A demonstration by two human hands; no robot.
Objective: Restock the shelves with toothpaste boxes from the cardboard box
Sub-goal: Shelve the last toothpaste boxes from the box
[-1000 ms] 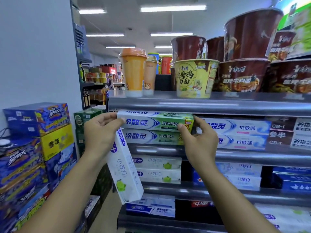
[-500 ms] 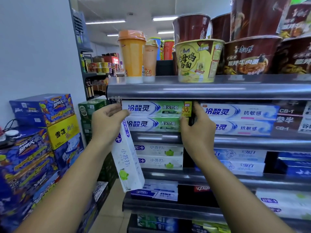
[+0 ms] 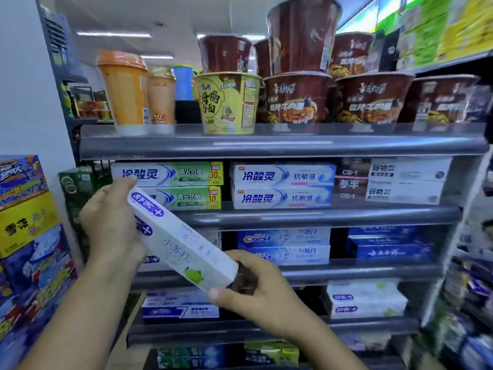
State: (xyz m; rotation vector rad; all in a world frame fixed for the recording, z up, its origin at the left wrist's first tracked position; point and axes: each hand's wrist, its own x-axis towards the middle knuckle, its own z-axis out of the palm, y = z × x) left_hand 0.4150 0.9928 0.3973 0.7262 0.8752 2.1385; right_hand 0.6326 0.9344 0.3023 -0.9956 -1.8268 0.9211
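Both hands hold one white toothpaste box in front of the shelving, tilted with its upper end to the left and its lower end to the right. The left hand grips the upper end with its fingers curled behind it. The right hand pinches the lower end, thumb under the corner and fingers bent over the end flap. The box crosses the rounded grey front edge of the second shelf and hides the left part of the third shelf.

On the second shelf a narrow dark gap separates the green stack from the blue stack. Both stacks are two boxes high and reach almost to the top shelf lip. Stacked drink cartons stand close beside the left end of the shelving.

The held box reads 小苏打 and has a purple label with a plus sign and a green picture near its lower end. The green stack reads 冷酸灵 清火抗敏, with "30" on a yellow corner. The blue stack reads 冷酸灵 抗敏感. On the third shelf, the Crest boxes show that name. Above, the writing on the yellow noodle cup includes 母鸡, and a yellow carton reads 雪花
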